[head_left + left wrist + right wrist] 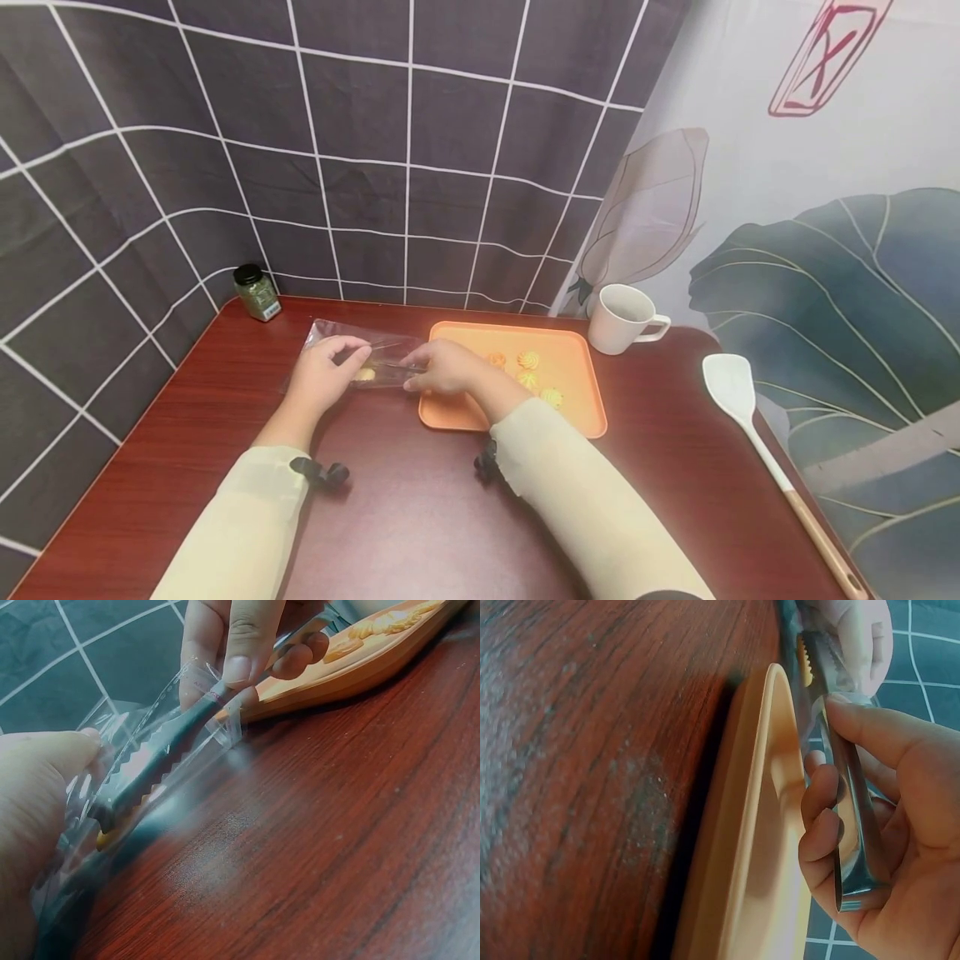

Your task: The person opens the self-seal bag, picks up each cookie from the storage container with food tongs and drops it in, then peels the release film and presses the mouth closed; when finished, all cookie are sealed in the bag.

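Observation:
My left hand pinches a clear plastic bag just left of the orange tray. Metal tongs with toothed ends reach into the bag's mouth. Around their handle curl the fingers and thumb of my right hand, over the tray's left edge; the right wrist view shows this grip on the tongs. A yellow piped cookie lies inside the bag by the tong tips. Whether the tongs still pinch it, I cannot tell. Several swirled cookies sit on the tray.
A white mug stands behind the tray's right corner. Along the table's right edge lies a white spatula with a wooden handle. A small green-filled jar with a black lid stands at the back left, near the tiled-pattern cloth.

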Motion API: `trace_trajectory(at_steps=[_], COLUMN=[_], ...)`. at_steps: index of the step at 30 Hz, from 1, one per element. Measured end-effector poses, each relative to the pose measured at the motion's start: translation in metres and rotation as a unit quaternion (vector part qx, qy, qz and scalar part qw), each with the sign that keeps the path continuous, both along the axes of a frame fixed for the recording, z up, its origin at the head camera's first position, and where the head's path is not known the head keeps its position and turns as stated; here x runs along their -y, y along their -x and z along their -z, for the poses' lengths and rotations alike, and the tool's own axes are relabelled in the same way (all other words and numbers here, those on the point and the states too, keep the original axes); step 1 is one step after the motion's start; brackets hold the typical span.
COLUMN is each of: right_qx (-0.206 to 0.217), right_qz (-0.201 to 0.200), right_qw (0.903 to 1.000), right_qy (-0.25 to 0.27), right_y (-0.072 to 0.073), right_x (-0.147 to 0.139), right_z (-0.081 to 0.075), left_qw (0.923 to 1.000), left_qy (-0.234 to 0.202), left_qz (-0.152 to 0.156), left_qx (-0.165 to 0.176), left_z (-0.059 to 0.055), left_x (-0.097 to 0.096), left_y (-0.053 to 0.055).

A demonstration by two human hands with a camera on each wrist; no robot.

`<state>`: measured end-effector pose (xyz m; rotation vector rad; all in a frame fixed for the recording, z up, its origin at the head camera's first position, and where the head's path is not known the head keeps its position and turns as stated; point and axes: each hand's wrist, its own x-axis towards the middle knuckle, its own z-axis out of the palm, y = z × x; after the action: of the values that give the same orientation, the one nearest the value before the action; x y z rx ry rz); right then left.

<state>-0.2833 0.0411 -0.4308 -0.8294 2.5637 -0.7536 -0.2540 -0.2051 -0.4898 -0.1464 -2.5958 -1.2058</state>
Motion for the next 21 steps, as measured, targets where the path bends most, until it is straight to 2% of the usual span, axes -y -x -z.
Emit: trace_trajectory(at_steps=[11, 17, 21], right_qx=[-0.006, 0.006, -0.009], right_qz=[0.016, 0.055, 0.091], right_qw=[0.9996, 0.9971, 0.9925], right_qy=[0.024, 0.052, 0.08], right_y=[-0.005, -0.013, -0.019], right_x=[-0.01, -0.031, -0.049], right_z=[0.003, 0.0, 0.001], left_qw=[0.9999, 1.0, 1.0], left_qy=[-0.008, -0.007, -0.007], left_qz=[0.004, -0.001, -0.004], left_qx=[-0.005, -0.007, -0.002], left_z=[0.0, 0.001, -0.001], left_x=[-0.002, -0.001, -0.001], left_y=[-0.001, 0.0, -0.001])
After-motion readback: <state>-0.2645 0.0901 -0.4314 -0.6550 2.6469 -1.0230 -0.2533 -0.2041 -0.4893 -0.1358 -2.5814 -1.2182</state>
